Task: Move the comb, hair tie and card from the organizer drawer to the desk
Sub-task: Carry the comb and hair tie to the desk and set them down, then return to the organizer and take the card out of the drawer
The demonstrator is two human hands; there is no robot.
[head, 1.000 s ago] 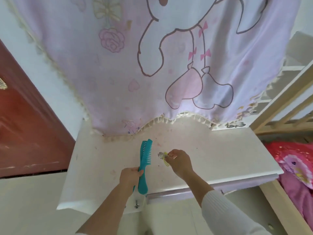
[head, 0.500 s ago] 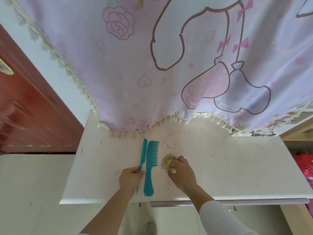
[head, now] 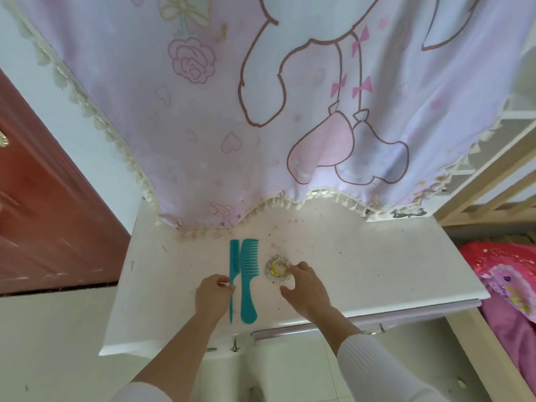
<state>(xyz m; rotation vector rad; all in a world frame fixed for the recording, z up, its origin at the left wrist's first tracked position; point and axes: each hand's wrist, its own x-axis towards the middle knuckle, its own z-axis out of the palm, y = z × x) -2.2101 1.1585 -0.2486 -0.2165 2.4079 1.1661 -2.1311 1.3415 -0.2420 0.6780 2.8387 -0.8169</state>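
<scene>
Desk: we see the white desk point(head: 377, 274) running left to right in front of us, its rear edge under a hanging pink cloth point(head: 261, 111), with the comb and hair tie already lying on it.
Drawer: we judge the pale lavender front point(head: 362, 319) just under the near desk edge to be the organizer drawer; its inside is hidden, and we see no card anywhere, so we take the card to be the piece left.
Wide comb: the wide teal comb point(head: 249, 280) lies flat between our hands, long axis pointing away from us, teeth end far, handle near the desk edge.
Thin comb: a thin teal comb point(head: 233, 274) lies parallel just to its left.
Hair tie: the hair tie point(head: 276, 268) lies flat to the right of the combs.
Left hand: our left hand point(head: 213, 295) sits curled, fingertips touching the thin comb's handle; we cannot tell if they pinch it.
Right hand: our right hand point(head: 306, 288) is loosely spread, fingertips on the hair tie's right rim, not closed around it.
Coming move: we judge the right hand nearer the drawer front, which lies below and toward us.
</scene>
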